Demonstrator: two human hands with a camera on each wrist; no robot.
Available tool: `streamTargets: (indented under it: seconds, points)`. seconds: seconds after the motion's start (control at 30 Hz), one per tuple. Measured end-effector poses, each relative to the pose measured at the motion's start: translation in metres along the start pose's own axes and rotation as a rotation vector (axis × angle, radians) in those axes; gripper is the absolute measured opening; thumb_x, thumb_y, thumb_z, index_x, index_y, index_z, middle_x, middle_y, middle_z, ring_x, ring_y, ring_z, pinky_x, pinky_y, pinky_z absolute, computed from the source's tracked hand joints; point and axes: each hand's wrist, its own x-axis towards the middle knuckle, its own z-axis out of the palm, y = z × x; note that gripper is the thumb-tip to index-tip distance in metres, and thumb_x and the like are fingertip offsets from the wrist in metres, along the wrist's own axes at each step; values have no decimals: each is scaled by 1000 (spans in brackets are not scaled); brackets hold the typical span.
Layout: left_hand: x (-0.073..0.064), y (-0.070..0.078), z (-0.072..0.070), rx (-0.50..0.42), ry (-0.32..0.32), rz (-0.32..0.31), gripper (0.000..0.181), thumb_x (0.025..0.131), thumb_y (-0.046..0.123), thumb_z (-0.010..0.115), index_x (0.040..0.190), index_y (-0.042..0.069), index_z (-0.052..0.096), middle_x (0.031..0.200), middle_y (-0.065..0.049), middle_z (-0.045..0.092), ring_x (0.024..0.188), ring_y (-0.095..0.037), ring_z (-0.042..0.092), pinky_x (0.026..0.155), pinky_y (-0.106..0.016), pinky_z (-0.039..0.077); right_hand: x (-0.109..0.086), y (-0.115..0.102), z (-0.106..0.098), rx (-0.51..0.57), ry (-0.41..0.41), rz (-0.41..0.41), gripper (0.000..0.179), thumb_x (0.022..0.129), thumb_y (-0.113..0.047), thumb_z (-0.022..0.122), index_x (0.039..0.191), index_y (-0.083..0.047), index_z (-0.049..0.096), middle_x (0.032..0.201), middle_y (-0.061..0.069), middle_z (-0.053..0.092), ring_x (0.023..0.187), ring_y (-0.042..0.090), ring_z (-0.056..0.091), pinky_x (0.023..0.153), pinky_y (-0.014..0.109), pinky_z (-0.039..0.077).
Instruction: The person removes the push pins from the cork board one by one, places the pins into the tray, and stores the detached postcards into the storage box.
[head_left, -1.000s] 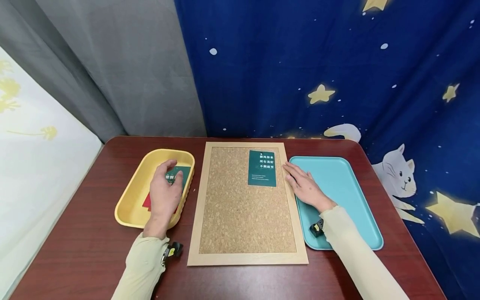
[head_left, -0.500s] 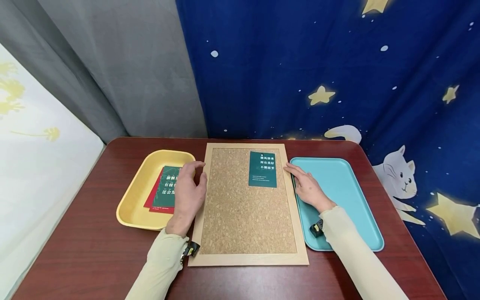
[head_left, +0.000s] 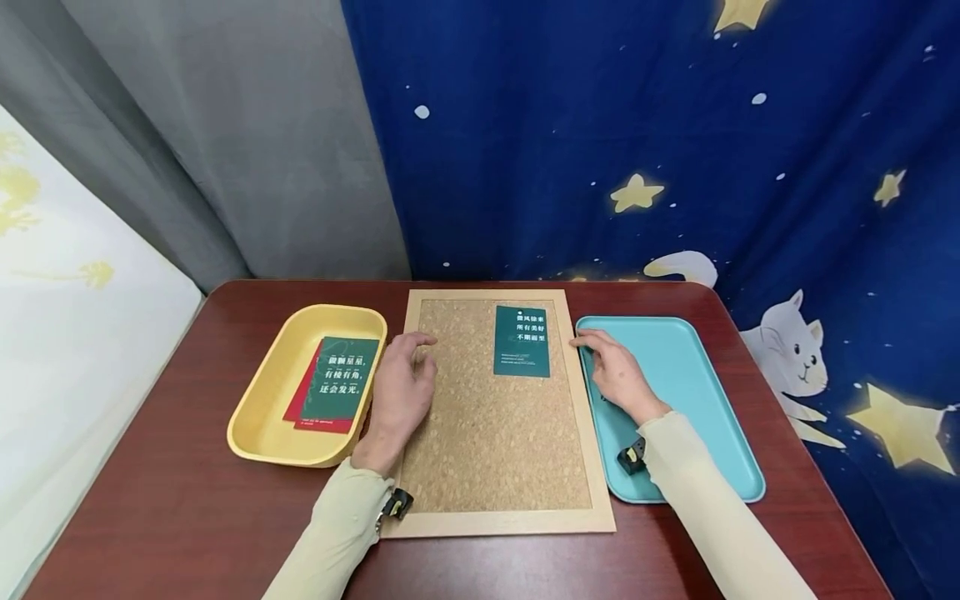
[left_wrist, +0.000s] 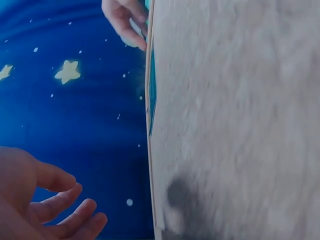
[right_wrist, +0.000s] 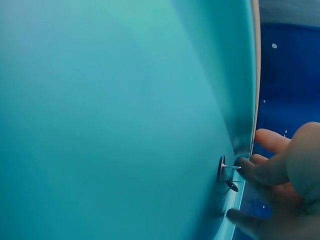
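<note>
In the head view, a framed corkboard [head_left: 498,450] lies between my hands, a green card with white writing [head_left: 522,358] at its upper right. My left hand [head_left: 402,392] is over the board's left edge, holding nothing, fingers loosely bent. My right hand [head_left: 621,379] is at the board's right edge, over the left side of a blue tray [head_left: 678,400]; its fingertips meet the wooden frame. In the right wrist view, a thumbtack [right_wrist: 223,166] and another tack [right_wrist: 231,185] lie in the tray beside the right fingers, which do not pinch them.
Left of the board, a yellow basket [head_left: 255,417] contains a green card [head_left: 341,383] over a red card [head_left: 318,424]. All of it is on a dark red table [head_left: 172,500]. A blue star-patterned curtain [head_left: 510,167] and a grey curtain [head_left: 292,150] hang behind.
My left hand has moved right, from above the yellow basket to the board's left edge, uncovering the cards in the basket. The right hand stays near the frame, its fingers slightly more bent.
</note>
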Motion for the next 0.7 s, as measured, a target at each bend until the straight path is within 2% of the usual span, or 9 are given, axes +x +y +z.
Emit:
streamTargets:
  seconds: [0.2,0.33,0.53,0.7]
  points:
    - [0,4,14,9,-85,-9,25,99,7,64,123,8,70,134,-13,66,131,-31,61,109,-51,51,1,-4,-2,39,147,9,38,100,15,46,115,-4,76,134,17,67,126,39,64,105,53,56]
    - [4,9,22,36,-128,7,25,99,8,64,123,6,70,131,-14,67,128,-32,63,109,-50,51,3,-7,-4,65,213,50,29,99,12,54,110,-3,76,121,16,71,115,36,69,99,50,59]
    - [9,12,32,101,-173,14,24,99,10,66,123,7,70,130,-14,67,128,-33,62,108,-49,52,4,-10,-4,98,190,100,20,101,3,61,114,-4,75,115,14,69,107,33,69,94,50,59]
    - [13,11,39,170,-191,56,27,98,11,68,124,7,70,133,-14,68,127,-33,62,111,-48,50,6,-12,-2,102,165,116,16,102,-6,64,114,-6,75,114,12,68,99,31,67,89,48,58]
